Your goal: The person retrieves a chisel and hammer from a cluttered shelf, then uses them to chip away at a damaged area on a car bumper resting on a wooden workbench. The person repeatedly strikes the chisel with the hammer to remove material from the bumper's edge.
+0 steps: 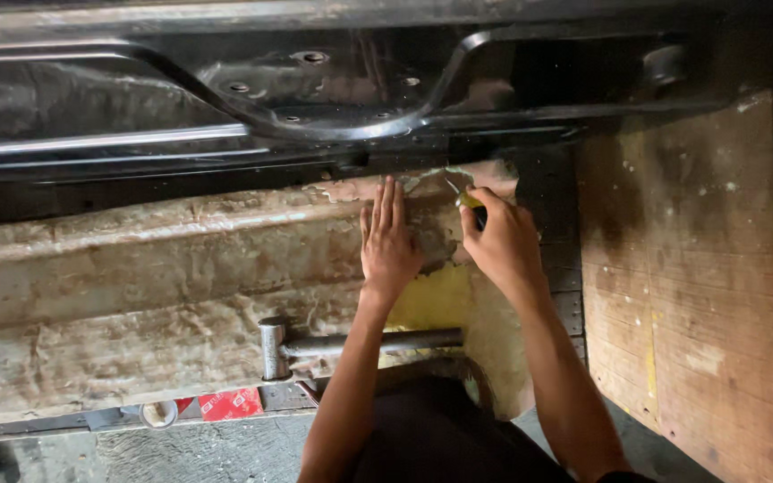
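Looking near to far: dark-clothed lap at the bottom edge, then a red packet (231, 403) and a small round cap (159, 413) on the floor by the panel's near edge. A steel hammer (351, 343) lies loose on the rusty, filler-caked panel (109, 295), head to the left, handle running right under the left forearm. Left hand (389, 243) is open, flat, fingers together, pressing the panel near its far edge. Right hand (500, 243) is closed round a small yellow-handled scraper (469, 202), tip at the flaking patch (445, 183) just beside the left fingertips. Step looks like scraping/prying loose filler, w/ the left hand steadying. Next move prob. needs a shallow blade angle & short strokes. Beyond: black metal frame (333, 98); wooden boards (691, 268) at right.
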